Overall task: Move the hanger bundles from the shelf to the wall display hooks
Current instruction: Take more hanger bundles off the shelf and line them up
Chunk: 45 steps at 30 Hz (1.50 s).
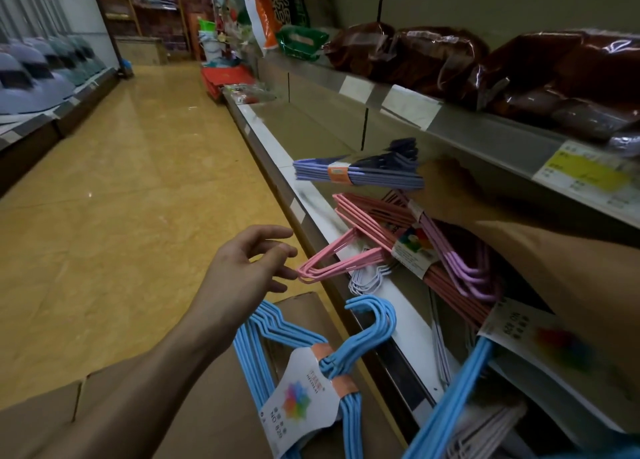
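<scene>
A pink hanger bundle (349, 261) lies on the lower shelf (313, 199), one corner jutting over the front edge. My left hand (249, 268) reaches to that corner with loose, spread fingers, fingertips just touching it. Farther back a purple bundle (356, 174) sits above the shelf surface. My right hand (446, 185) is a dark blur at that bundle's far end, and its grip cannot be made out. A lilac bundle (460, 261) lies across the pink one. A blue bundle (304, 372) rests on a cardboard box (194, 406); another blue bundle (450, 406) sticks out at the lower right.
White hangers (367, 282) lie under the pink bundle. The upper shelf (485, 136) holds brown wrapped packs (554, 74) and overhangs the working space. A yellow tiled aisle (138, 181) runs to the left, with a low display of bowls (31, 77) along its far side.
</scene>
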Each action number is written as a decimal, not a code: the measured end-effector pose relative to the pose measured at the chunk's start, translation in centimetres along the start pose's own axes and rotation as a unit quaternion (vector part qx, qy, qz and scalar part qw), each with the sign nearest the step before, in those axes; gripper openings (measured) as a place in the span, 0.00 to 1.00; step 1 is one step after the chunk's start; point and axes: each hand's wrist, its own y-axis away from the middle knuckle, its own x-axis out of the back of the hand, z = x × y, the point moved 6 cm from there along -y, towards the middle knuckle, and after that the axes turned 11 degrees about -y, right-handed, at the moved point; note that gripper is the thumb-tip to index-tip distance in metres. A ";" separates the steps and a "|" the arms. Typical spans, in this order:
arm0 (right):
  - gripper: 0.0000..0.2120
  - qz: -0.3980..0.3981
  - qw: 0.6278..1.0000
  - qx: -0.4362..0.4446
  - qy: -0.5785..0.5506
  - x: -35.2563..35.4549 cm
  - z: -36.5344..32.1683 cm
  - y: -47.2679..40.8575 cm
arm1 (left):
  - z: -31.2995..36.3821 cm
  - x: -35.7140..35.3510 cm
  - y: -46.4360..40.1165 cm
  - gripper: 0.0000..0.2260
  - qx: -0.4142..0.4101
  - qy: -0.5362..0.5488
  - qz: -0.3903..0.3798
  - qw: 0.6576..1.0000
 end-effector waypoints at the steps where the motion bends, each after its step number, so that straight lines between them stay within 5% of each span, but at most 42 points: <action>1: 0.10 0.003 1.000 0.002 -0.010 0.0 -0.5 0.3 | 0.0 0.1 -0.1 0.09 0.003 -0.003 -0.002 1.000; 6: 0.06 -0.016 0.992 0.071 -0.105 -0.4 -4.8 2.6 | 0.1 1.2 -0.3 0.08 0.026 0.015 0.010 1.000; 13: 0.10 -0.032 0.973 0.210 -0.093 -1.9 -11.2 7.0 | -2.5 5.0 -0.4 0.09 0.133 0.141 0.069 0.979; 19: 0.14 -0.050 0.941 0.303 -0.142 -3.6 -17.1 11.2 | -6.8 11.1 1.4 0.29 0.242 0.313 0.167 0.903; 23: 0.10 -0.049 0.913 0.350 -0.205 -4.6 -21.1 13.9 | -8.3 14.7 2.6 0.14 0.202 0.373 0.221 0.878; 28: 0.08 -0.059 0.869 0.411 -0.268 -6.0 -26.1 18.6 | -12.6 20.9 3.7 0.31 0.158 0.491 0.339 0.787; 32: 0.12 -0.109 0.871 0.366 -0.308 -8.2 -28.5 21.7 | -12.2 24.3 6.4 0.33 0.124 0.472 0.391 0.780; 37: 0.24 -0.217 0.852 0.288 -0.380 -8.5 -30.6 25.2 | -10.3 26.9 9.9 0.30 0.113 0.389 0.420 0.812; 41: 0.40 -0.373 0.764 0.039 -0.524 -8.8 -31.7 27.5 | -9.1 28.5 11.8 0.28 0.097 0.360 0.379 0.847; 45: 0.37 -0.399 0.686 -0.156 -0.588 -9.6 -33.8 28.9 | -8.0 28.7 13.1 0.26 0.097 0.354 0.321 0.873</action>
